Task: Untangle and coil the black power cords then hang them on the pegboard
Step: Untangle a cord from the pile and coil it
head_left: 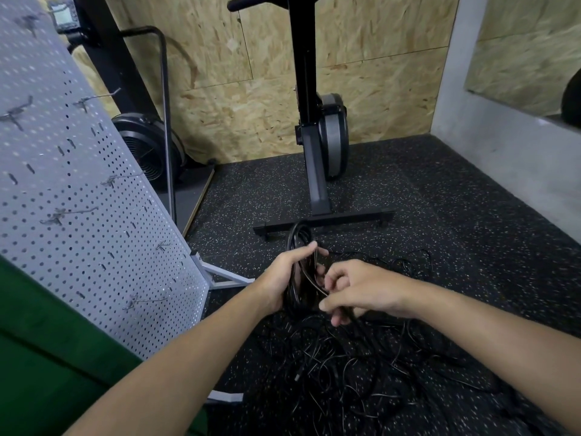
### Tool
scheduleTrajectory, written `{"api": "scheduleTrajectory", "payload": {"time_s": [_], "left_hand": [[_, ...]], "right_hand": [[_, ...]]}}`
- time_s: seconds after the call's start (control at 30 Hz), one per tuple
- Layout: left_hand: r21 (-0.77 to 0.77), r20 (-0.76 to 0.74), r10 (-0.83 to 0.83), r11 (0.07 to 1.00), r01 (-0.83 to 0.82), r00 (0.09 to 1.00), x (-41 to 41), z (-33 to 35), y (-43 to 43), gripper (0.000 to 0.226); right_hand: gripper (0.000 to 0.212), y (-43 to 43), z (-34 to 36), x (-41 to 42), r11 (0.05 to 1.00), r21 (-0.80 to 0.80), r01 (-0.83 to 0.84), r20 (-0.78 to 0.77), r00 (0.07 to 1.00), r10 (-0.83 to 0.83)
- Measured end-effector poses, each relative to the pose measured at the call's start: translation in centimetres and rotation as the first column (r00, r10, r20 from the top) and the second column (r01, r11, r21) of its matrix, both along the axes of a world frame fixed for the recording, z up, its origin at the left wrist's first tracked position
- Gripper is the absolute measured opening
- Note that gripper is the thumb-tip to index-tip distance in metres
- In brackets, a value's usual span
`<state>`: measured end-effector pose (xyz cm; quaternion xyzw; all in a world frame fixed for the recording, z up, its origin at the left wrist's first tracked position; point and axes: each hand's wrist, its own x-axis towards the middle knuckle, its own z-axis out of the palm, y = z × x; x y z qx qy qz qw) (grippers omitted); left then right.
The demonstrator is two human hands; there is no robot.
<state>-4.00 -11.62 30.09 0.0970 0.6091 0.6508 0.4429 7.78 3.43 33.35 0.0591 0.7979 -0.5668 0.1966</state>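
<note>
Coiling goes neatest if the left hand (283, 278), gripping the coil (299, 239) above the tangled cords (361, 376) on the floor (446, 209), takes even loops from the right hand (361, 287) pinching one strand (316, 286).

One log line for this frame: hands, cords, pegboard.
left hand: grips coiled cord | right hand: pinches cord strand at coil | tangled cords: on floor | pegboard: no cords hung

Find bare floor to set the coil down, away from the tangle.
Bare floor between the machine base and the concrete wall; a smaller strip between that base and the pegboard. Crowded: the cord tangle fills the floor under both hands, where the left hand holds the coil and the right hand pinches a strand.
</note>
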Motion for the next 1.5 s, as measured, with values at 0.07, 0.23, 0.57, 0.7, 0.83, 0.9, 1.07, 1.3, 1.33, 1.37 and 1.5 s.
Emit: {"api": "scheduleTrajectory", "payload": {"time_s": [0.07,0.23,0.57,0.7,0.83,0.9,1.07,1.3,1.33,1.37,1.5], "left_hand": [[0.041,0.017,0.045,0.998,-0.046,0.999,-0.4,0.0,-0.3,0.047],[0.129,0.033,0.099,0.986,-0.103,0.995,-0.5,0.6,-0.5,0.057],[0.056,0.006,0.002,0.998,-0.002,1.0,-0.2,-0.3,0.0,0.053],[0.184,0.144,0.038,0.981,-0.065,0.989,-0.1,0.5,0.2,0.029],[0.238,0.173,0.098,0.961,-0.138,0.98,-1.0,0.8,-0.2,0.026],[0.244,0.189,0.103,0.958,-0.148,0.977,-1.2,0.8,-0.4,0.025],[0.271,0.223,0.098,0.95,-0.158,0.97,-1.2,1.2,-0.8,0.027],[0.276,0.228,0.064,0.953,-0.127,0.972,-1.4,1.7,-1.4,0.027],[0.271,0.225,0.061,0.955,-0.123,0.972,-1.4,1.8,-1.5,0.027],[0.26,0.222,0.065,0.958,-0.123,0.973,-1.5,1.8,-1.5,0.027],[0.145,0.165,0.045,0.987,-0.07,0.985,-1.7,1.3,-1.8,0.025]], "right_hand": [[0.014,0.5,0.1,0.2,0.993,0.038,-0.109,0.069,0.992,0.106],[0.021,2.1,-0.5,0.5,0.963,0.011,-0.27,0.065,0.961,0.268],[0.015,0.4,-1.6,-0.1,0.985,0.004,-0.171,-0.127,0.977,0.17],[0.029,0.1,-1.8,0.2,0.98,0.014,-0.197,-0.059,0.979,0.198],[0.019,0.1,-2.3,0.7,0.943,0.031,-0.332,0.201,0.926,0.32],[0.026,0.4,-2.6,0.7,0.916,0.048,-0.399,0.306,0.879,0.367],[0.031,1.9,-4.2,0.5,0.917,-0.056,-0.394,0.399,0.833,0.383],[0.036,3.7,-4.6,0.5,0.878,0.092,-0.469,0.296,0.855,0.426],[0.038,3.8,-4.6,0.6,0.87,0.14,-0.472,0.269,0.864,0.426],[0.039,3.9,-4.5,0.6,0.859,0.204,-0.469,0.234,0.875,0.423],[0.03,3.9,-3.7,0.1,0.82,0.458,-0.342,0.026,0.928,0.373]]}}
